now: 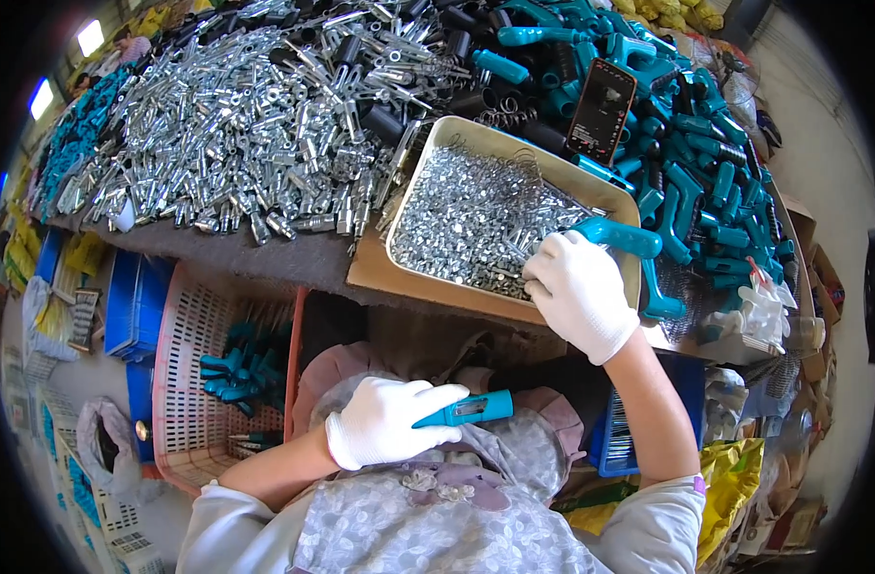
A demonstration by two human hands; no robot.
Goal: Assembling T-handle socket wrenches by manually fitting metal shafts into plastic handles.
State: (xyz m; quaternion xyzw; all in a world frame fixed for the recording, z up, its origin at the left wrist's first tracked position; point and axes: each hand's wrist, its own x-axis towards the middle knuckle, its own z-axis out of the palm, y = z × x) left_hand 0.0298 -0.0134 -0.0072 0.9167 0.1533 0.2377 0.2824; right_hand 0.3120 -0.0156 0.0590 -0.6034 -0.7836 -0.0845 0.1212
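Teal cylinder (466,408): held in the left hand above the person's lap, on the near side of the worktable (308,260), lying nearly level, with a slot in its side.
Blue bins (134,306): on the left, below the level of the worktable.
Pink basket (182,383): just right of the blue bins, with teal parts (246,368) inside.
Metal parts (255,134): a broad silvery heap on the far left of the worktable.
Left hand (389,419): white-gloved, fingers closed around the left end of the teal cylinder.
Cream tray (490,136): right of the heap, full of small metal pieces (456,220).
Right hand (579,292): white-gloved, over the tray's near right part, fingertips drawn narrow; whether they pinch a piece, I cannot tell.
Phone (602,112): tilted, just beyond the tray's far edge.
Teal grip (617,236): just beside the right hand, over the tray's right end.
Teal housings (691,182): piled on the far right.
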